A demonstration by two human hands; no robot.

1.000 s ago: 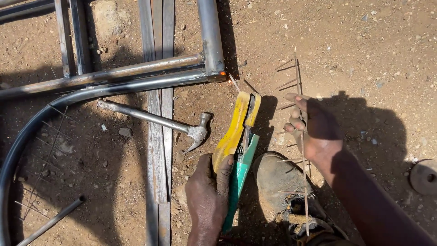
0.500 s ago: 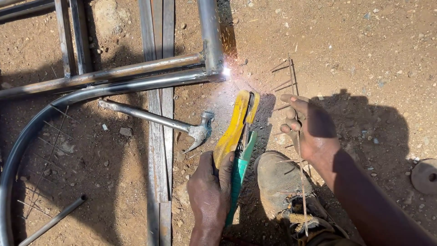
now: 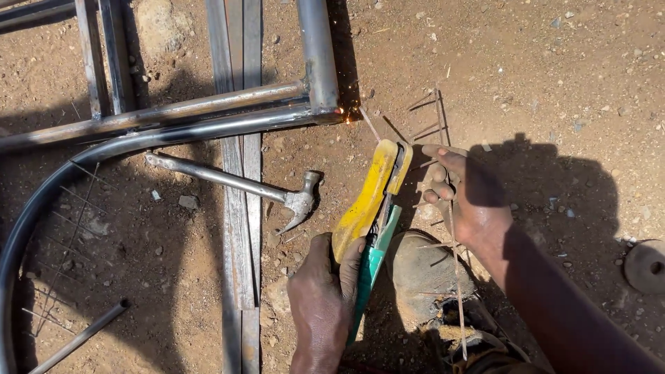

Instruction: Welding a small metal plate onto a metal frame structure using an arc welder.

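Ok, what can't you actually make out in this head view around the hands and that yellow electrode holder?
- Electrode holder: lower grip hidden inside the left hand.
- Right hand: palm side faces down, unseen.
- Curved pipe: cut off at the left edge.
- Round disc: cut off at the right edge.

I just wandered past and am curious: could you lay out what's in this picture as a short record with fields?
Place: bare dirt ground in sunlight
Left hand: grips a yellow and green electrode holder
Electrode: thin rod, its tip by the glowing joint
Right hand: rests on the ground beside loose welding rods
Workpiece: metal tube frame lying flat
Nearby: hammer beside the frame; worn shoe between the arms
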